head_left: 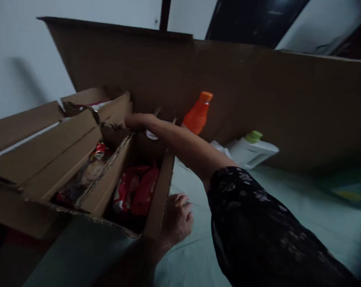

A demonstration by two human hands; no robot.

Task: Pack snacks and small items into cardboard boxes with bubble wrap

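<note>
My right hand (136, 121) reaches from the lower right to the far end of a divided cardboard box (89, 219). It is at the torn cardboard edges there; its fingers are hidden, so I cannot tell what they grip. Just beside the wrist, something white (151, 135) shows at the far end of the box. The nearest compartment holds red packets (143, 191). In the narrow compartment beside it lies a clear and red packet (93, 169). My left hand is out of view.
Behind the box stands a large cardboard panel (156, 67). An orange bottle (197, 115) leans near it, beside a white jug with a green cap (249, 149). A bare foot (179, 215) rests on the pale green sheet (198, 247). A blurred green item (348, 191) lies at right.
</note>
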